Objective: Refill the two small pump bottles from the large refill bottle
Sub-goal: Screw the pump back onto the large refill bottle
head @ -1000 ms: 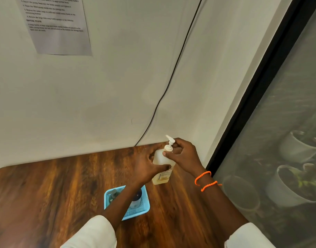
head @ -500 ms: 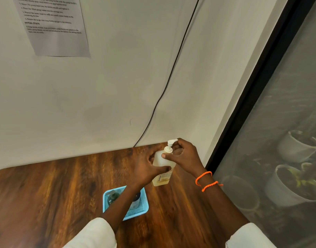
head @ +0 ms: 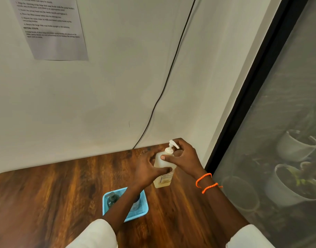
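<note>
The large refill bottle [head: 162, 178] is translucent white with yellowish liquid and a white pump head [head: 172, 144]. It stands upright near the back right corner of the wooden table [head: 46, 194]. My left hand [head: 148, 169] wraps around its body. My right hand [head: 184, 158] grips the collar and pump head at the top. Closer to me, a small blue basket [head: 141, 212] holds a dark small pump bottle [head: 112, 199] and a second small bottle [head: 135, 204], which my left forearm mostly hides.
A white wall with a taped paper sheet [head: 49, 27] and a black cable [head: 164, 86] rises behind the table. A black-framed glass pane [head: 252, 104] stands at the right, with white plant pots [head: 295, 183] behind it.
The pump head has turned under my right hand; its spout now points right instead of up-left. My right fingers have shifted on the collar. The bottle and my left hand stay in place.
</note>
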